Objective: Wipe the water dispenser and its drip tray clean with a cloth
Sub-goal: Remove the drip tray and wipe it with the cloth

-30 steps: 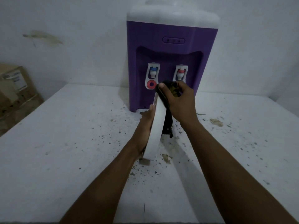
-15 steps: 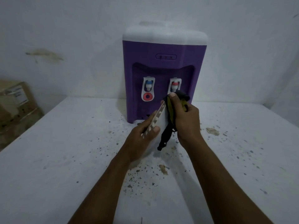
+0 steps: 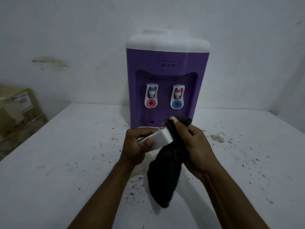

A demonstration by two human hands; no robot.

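Observation:
A purple water dispenser (image 3: 166,76) with a white top stands against the back wall, its two taps facing me. In front of it, above the table, my left hand (image 3: 137,146) grips the white drip tray (image 3: 162,139), held roughly level with its slotted side turned left. My right hand (image 3: 196,146) holds a dark cloth (image 3: 165,176) pressed against the tray's right end. The cloth's loose end hangs down below the tray. My fingers hide most of the tray's top.
The white table (image 3: 66,162) is speckled with dark crumbs and dirt, thickest below my hands, with a brownish stain (image 3: 217,138) to the right. A cardboard box (image 3: 18,109) sits past the table's left edge. White walls close the back and right.
The tray has turned from standing on edge to lying roughly level in my left hand. The cloth has slid to its right end and now hangs longer. The view has pulled back from the dispenser.

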